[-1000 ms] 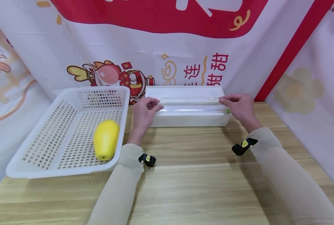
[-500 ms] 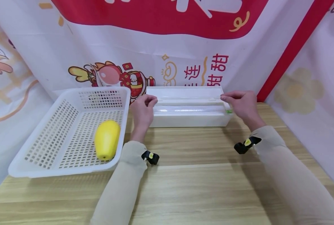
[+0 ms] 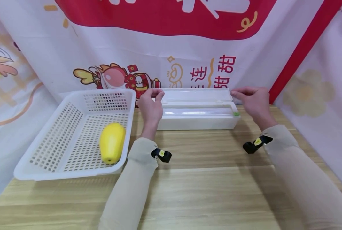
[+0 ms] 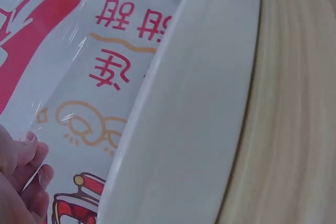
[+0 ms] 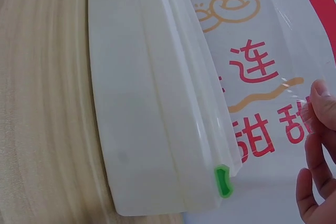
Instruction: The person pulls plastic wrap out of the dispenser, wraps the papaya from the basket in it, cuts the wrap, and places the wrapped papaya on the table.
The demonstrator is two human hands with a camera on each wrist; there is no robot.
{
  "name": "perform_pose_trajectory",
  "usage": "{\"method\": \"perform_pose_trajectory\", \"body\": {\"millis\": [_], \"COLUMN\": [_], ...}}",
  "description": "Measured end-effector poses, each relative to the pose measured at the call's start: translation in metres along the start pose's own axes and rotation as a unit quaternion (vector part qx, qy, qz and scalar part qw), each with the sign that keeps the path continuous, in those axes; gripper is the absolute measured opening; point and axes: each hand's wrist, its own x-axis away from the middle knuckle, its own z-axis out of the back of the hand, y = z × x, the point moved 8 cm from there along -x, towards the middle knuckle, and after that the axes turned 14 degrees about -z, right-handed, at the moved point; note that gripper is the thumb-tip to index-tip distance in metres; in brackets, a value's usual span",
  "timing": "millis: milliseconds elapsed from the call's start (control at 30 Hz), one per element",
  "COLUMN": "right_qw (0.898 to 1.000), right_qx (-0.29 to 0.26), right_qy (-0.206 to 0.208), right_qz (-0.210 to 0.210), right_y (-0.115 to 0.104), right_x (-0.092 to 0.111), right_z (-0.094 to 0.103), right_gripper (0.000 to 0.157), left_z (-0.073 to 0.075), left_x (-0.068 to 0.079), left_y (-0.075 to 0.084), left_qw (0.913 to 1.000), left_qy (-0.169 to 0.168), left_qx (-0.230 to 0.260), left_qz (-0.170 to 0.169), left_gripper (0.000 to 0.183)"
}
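A long white cling film dispenser box (image 3: 198, 123) stands at the back of the table, its lid (image 3: 197, 95) raised and a shiny film roll (image 3: 197, 111) inside. My left hand (image 3: 151, 107) is at the box's left end, and my right hand (image 3: 254, 102) at its right end. Clear cling film (image 5: 287, 85) stretches up from the box, showing only by its glints. In the right wrist view my thumb and fingertips pinch the film's edge. My left thumb and fingers (image 4: 26, 177) pinch the film's other corner. A green piece (image 3: 236, 114) sits on the box's right end.
To the left stands a white perforated plastic basket (image 3: 73, 174) with a yellow oval fruit (image 3: 112, 142) in it. The wooden table (image 3: 199, 191) runs up to a printed cloth backdrop (image 3: 148, 48) behind the box. Another cloth (image 3: 314, 121) hangs on the right.
Both hands have risen and moved back from the box's front opening to the height of the raised lid, drawing the film up. The box and basket shift slightly right in view.
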Motion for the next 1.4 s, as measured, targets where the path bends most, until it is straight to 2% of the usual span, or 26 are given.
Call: {"method": "perform_pose_trajectory", "body": {"millis": [100, 267, 533, 800, 1000, 1133, 1233, 1400], "right_qw": [1.000, 1.000, 1.000, 1.000, 1.000, 0.999, 0.999, 0.999], "right_qx": [-0.009, -0.022, -0.031, -0.029, -0.029, -0.030, -0.035, -0.046], "right_qy": [0.002, 0.007, 0.003, -0.004, -0.008, -0.013, -0.013, -0.011], "right_qz": [0.007, 0.006, 0.000, -0.004, 0.003, 0.020, 0.028, 0.023], "right_y": [-0.005, -0.012, -0.018, -0.023, -0.034, -0.045, -0.051, -0.052], "right_x": [0.000, -0.001, -0.004, -0.003, -0.002, -0.001, -0.001, 0.001], "right_z": [0.001, 0.006, 0.015, 0.025, 0.028, 0.026, 0.027, 0.039], "right_gripper": [0.041, 0.044, 0.050, 0.054, 0.053, 0.053, 0.052, 0.051], "left_z": [0.002, 0.005, 0.007, 0.012, 0.021, 0.030, 0.034, 0.031], "left_x": [-0.003, -0.011, -0.023, -0.036, -0.046, -0.052, -0.056, -0.064], "left_y": [0.005, 0.016, 0.038, 0.056, 0.061, 0.061, 0.063, 0.070], "left_qw": [0.9998, 0.9996, 0.9998, 0.9977, 0.9958, 0.9944, 0.9924, 0.9860], "left_qy": [0.008, 0.019, 0.001, -0.036, -0.082, -0.099, -0.117, -0.155], "left_qx": [0.011, 0.019, -0.010, -0.057, -0.039, -0.036, -0.040, -0.044], "left_qz": [0.013, 0.010, 0.017, 0.011, 0.007, 0.009, 0.000, -0.045], "left_gripper": [0.020, 0.019, 0.018, 0.018, 0.019, 0.020, 0.020, 0.019]}}
